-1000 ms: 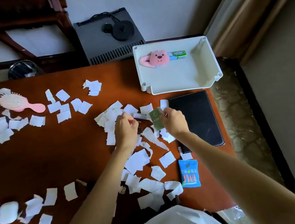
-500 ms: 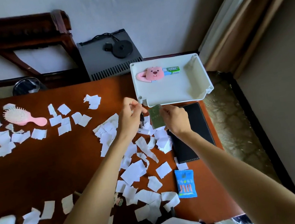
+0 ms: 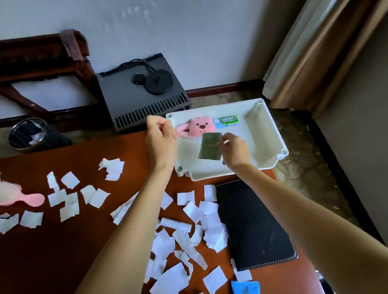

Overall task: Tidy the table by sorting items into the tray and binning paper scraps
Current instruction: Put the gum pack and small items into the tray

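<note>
The right hand (image 3: 234, 150) pinches a small green packet (image 3: 209, 146) over the white tray (image 3: 265, 136) in the upper middle, ready to drop it in. The left hand (image 3: 161, 141) is curled at the tray's left edge; whether it holds anything, I cannot tell.

hotel-like room, wooden desk (image 3: 41, 255), luggage rack (image 3: 34, 67), curtain (image 3: 317, 37), carpet (image 3: 317, 179)

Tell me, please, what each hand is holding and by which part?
The right hand pinches the green packet by its right edge, over the tray. The left hand is closed; its contents cannot be told.
</note>
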Demonstrator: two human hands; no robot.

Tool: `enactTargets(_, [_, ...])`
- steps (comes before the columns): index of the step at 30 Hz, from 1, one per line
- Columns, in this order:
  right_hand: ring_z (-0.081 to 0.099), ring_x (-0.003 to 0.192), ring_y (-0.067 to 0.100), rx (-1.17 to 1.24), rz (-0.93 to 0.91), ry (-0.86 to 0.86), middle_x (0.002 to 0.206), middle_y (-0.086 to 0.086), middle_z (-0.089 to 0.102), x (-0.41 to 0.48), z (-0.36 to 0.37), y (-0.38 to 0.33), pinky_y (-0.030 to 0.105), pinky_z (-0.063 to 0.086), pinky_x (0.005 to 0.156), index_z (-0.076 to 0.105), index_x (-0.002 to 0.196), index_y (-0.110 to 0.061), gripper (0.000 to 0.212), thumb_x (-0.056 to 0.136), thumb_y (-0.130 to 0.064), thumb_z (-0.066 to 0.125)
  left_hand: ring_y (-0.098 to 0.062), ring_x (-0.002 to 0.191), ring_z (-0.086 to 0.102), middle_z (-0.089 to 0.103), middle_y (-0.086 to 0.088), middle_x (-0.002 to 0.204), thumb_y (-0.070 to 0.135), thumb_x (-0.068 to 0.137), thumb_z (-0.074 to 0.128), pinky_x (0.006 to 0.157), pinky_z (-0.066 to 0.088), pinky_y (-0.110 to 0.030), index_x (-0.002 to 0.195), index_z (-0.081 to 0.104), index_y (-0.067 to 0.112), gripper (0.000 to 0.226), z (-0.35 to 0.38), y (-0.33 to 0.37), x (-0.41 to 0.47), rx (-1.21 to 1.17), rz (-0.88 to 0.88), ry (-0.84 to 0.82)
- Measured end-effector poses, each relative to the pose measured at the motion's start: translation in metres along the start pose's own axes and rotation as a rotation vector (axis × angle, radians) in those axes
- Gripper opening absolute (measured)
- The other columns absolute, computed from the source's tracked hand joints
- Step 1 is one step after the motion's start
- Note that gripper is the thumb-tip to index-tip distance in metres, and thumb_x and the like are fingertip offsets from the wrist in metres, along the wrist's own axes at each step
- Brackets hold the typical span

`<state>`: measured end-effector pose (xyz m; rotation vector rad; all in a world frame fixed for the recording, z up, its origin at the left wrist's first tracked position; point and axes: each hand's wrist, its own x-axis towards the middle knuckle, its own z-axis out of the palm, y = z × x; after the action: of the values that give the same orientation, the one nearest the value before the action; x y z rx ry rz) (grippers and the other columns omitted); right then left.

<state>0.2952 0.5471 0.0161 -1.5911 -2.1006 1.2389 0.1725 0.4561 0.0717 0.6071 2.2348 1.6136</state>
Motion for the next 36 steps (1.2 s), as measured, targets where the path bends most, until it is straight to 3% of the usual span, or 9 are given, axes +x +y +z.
enactTargets(6, [0.047,0.024,0.000,0.025,0.032,-0.191,0.086,0.023,0.067,0.033,0.045,-0.005,0.009,0.034,0.027,0.062,0.103,0.002,0.023,0.095,-0.015,0.049,-0.023,0.071,0.052,0.052,-0.010,0.080,0.003,0.092,0.042,0.065,0.044,-0.034,0.072,0.037,0.029,0.033,0.007,-0.018,0.035,-0.001,-0.065,0.017])
enactTargets(13, [0.052,0.031,0.003,0.112,0.067,-0.146,0.091,0.012,0.060,0.044,0.066,-0.005,0.009,0.037,0.028,0.057,0.109,0.001,0.019,0.091,-0.008,0.055,-0.012,0.054,0.048,0.050,0.001,0.068,0.004,0.095,0.043,0.055,0.043,-0.019,0.075,0.039,0.027,0.031,0.007,-0.031,0.047,-0.076,-0.138,0.011])
enactTargets(18, [0.052,0.028,0.002,0.045,0.073,-0.074,0.082,0.022,0.067,0.039,0.065,-0.001,0.011,0.040,0.031,0.058,0.094,0.003,0.022,0.093,-0.018,0.055,0.001,0.047,0.049,0.051,0.001,0.066,0.004,0.095,0.043,0.055,0.044,-0.014,0.075,0.040,0.026,0.030,0.010,-0.028,0.045,-0.121,-0.155,0.005])
enactTargets(22, [0.065,0.077,0.033,-0.156,-0.023,0.015,0.089,0.020,0.069,0.030,0.053,-0.007,0.031,0.049,0.067,0.060,0.100,0.002,0.029,0.092,-0.024,0.053,-0.008,0.053,0.049,0.050,-0.001,0.063,0.003,0.095,0.042,0.057,0.044,-0.015,0.075,0.041,0.024,0.029,0.012,-0.016,0.039,-0.184,-0.158,-0.013])
enactTargets(24, [0.063,0.083,0.032,-0.081,-0.117,0.034,0.094,0.017,0.069,0.025,0.040,-0.017,0.027,0.047,0.070,0.064,0.100,0.000,0.021,0.090,-0.015,0.054,-0.010,0.054,0.048,0.049,-0.001,0.063,0.003,0.097,0.040,0.055,0.044,-0.011,0.076,0.041,0.022,0.028,0.013,-0.008,0.036,-0.232,-0.162,-0.048])
enactTargets(26, [0.058,0.069,0.023,0.236,-0.086,-0.126,0.092,0.011,0.066,0.020,0.026,-0.029,0.019,0.045,0.054,0.066,0.098,-0.003,0.016,0.089,-0.010,0.054,-0.006,0.054,0.049,0.050,-0.001,0.066,0.005,0.098,0.039,0.050,0.044,-0.007,0.080,0.043,0.019,0.024,0.016,-0.003,0.031,-0.278,-0.184,-0.115])
enactTargets(28, [0.050,0.059,0.015,0.512,0.004,-0.332,0.091,0.005,0.063,0.013,0.010,-0.036,0.016,0.037,0.045,0.063,0.098,-0.007,0.014,0.093,-0.012,0.052,-0.006,0.055,0.049,0.052,0.000,0.071,0.007,0.099,0.039,0.056,0.047,-0.013,0.083,0.045,0.016,0.019,0.023,0.000,0.026,-0.309,-0.226,-0.175])
enactTargets(32, [0.047,0.061,0.010,0.522,0.000,-0.562,0.085,0.003,0.057,0.004,-0.001,-0.027,0.016,0.033,0.048,0.061,0.086,-0.014,0.022,0.098,-0.013,0.043,-0.013,0.058,0.044,0.053,-0.003,0.071,0.008,0.099,0.039,0.061,0.042,-0.027,0.078,0.045,0.017,0.023,0.040,-0.004,0.016,-0.434,-0.365,-0.161])
enactTargets(36, [0.042,0.061,0.007,0.481,0.018,-0.609,0.083,0.002,0.054,0.000,-0.003,-0.011,0.014,0.033,0.051,0.059,0.084,-0.012,0.024,0.099,-0.021,0.042,-0.012,0.057,0.047,0.054,-0.001,0.066,0.010,0.099,0.039,0.060,0.042,-0.026,0.077,0.047,0.016,0.024,0.054,-0.006,0.007,-0.475,-0.438,-0.157])
